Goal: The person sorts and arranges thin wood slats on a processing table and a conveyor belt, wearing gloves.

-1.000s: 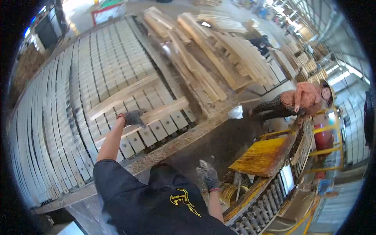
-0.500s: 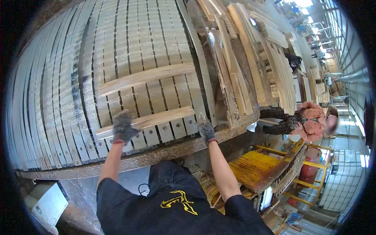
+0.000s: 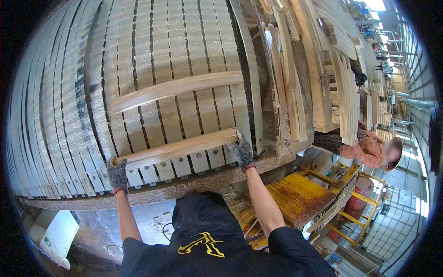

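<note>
A pale wooden strip lies across the slatted metal bed, close to its near edge. My left hand, in a grey knitted glove, grips the strip's left end. At the opposite end my right hand, gloved the same way, has its fingers closed about the tip. Farther up the bed rests a second wooden strip, roughly parallel and apart from both hands.
Along the bed's near side runs a rough ledge. Stacked boards stand to the right, with a person in an orange top beside them. A yellow slatted rack and a red drum are at lower right.
My left hand has moved left and down from over the nearer strip to its left end. My right hand has closed on the right end. The person at right has leaned toward the boards.
</note>
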Action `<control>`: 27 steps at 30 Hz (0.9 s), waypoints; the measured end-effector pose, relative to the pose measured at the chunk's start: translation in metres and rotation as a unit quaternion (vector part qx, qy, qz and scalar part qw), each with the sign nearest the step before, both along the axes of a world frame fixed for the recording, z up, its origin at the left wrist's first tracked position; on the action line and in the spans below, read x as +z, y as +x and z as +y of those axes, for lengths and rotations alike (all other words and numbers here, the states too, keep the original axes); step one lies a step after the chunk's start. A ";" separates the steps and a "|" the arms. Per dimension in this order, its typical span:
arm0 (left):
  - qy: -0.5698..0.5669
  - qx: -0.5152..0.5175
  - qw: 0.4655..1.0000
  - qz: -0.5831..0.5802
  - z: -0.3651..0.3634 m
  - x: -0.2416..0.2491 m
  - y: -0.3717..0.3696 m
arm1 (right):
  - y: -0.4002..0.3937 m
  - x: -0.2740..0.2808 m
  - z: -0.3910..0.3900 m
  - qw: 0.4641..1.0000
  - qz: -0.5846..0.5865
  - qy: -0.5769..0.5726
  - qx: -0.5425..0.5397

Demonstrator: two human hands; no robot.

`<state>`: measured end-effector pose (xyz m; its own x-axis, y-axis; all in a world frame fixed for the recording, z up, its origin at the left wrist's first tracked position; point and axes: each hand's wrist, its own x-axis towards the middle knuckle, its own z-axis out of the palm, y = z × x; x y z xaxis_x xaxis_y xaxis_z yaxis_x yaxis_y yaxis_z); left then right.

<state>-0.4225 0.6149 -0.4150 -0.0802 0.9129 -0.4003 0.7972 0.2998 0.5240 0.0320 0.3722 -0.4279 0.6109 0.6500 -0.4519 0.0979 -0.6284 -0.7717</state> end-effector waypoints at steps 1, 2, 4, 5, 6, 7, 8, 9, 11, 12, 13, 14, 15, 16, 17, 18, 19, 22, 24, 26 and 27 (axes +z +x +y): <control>-0.006 -0.012 1.000 0.008 0.005 0.002 0.004 | 0.003 -0.003 0.002 1.000 -0.001 -0.012 -0.012; -0.010 -0.024 1.000 0.015 0.011 0.004 0.009 | 0.008 -0.007 0.005 0.999 -0.002 -0.022 -0.023; -0.005 -0.038 0.999 0.003 0.024 0.002 0.023 | 0.024 -0.015 0.016 0.988 -0.148 -0.035 0.040; 0.006 -0.043 0.999 0.009 0.031 0.003 0.033 | 0.037 -0.019 0.024 0.990 -0.133 -0.037 0.039; 0.017 -0.049 0.999 0.016 0.040 0.004 0.042 | 0.053 -0.023 0.033 0.992 -0.117 -0.040 0.037; 0.026 -0.056 0.998 0.023 0.051 0.007 0.054 | 0.068 -0.025 0.045 0.993 -0.100 -0.043 0.034; 0.015 -0.069 0.997 0.022 0.063 0.006 0.062 | 0.077 -0.010 0.063 0.993 -0.105 -0.042 0.034; 0.010 -0.061 0.998 -0.009 0.073 0.006 0.073 | 0.089 -0.012 0.076 0.995 -0.093 -0.008 0.031; 0.001 -0.043 0.997 -0.069 0.092 0.025 0.109 | 0.120 -0.029 0.092 0.995 -0.069 0.063 0.027; -0.065 -0.026 0.993 -0.097 0.102 0.030 0.119 | 0.133 -0.041 0.098 0.996 -0.046 0.071 0.015; -0.043 -0.032 0.996 -0.075 0.106 0.029 0.126 | 0.140 -0.043 0.105 0.997 -0.033 0.064 0.014; -0.022 -0.039 0.998 -0.053 0.111 0.027 0.132 | 0.147 -0.046 0.112 0.998 -0.020 0.058 0.013; 0.000 -0.046 0.998 -0.031 0.116 0.024 0.138 | 0.153 -0.049 0.118 0.999 -0.007 0.051 0.011; 0.040 -0.064 0.996 -0.043 0.120 0.017 0.137 | 0.154 -0.046 0.122 0.998 -0.016 0.058 0.015; 0.034 -0.057 0.997 -0.048 0.122 0.012 0.134 | 0.152 -0.044 0.123 0.997 -0.024 0.064 0.017; 0.028 -0.050 0.997 -0.052 0.125 0.008 0.130 | 0.151 -0.042 0.125 0.997 -0.032 0.071 0.019; 0.021 -0.044 0.997 -0.056 0.127 0.011 0.130 | 0.152 -0.044 0.126 0.995 -0.058 0.069 0.032; 0.019 -0.026 0.998 -0.055 0.133 0.010 0.128 | 0.154 -0.046 0.127 0.994 -0.079 0.065 0.043; 0.024 -0.026 0.999 -0.024 0.133 0.010 0.130 | 0.153 -0.042 0.129 0.997 -0.018 0.070 0.014; 0.011 -0.004 0.999 -0.045 0.136 0.018 0.134 | 0.153 -0.042 0.131 0.997 -0.051 0.046 0.020; 0.004 0.007 0.998 -0.055 0.136 0.019 0.134 | 0.152 -0.042 0.131 0.997 -0.067 0.033 0.023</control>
<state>-0.2880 0.7511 -0.3964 -0.0479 0.9155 -0.3994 0.7302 0.3049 0.6114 0.1845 0.5033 -0.4699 0.6314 0.7048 -0.3234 0.2311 -0.5692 -0.7891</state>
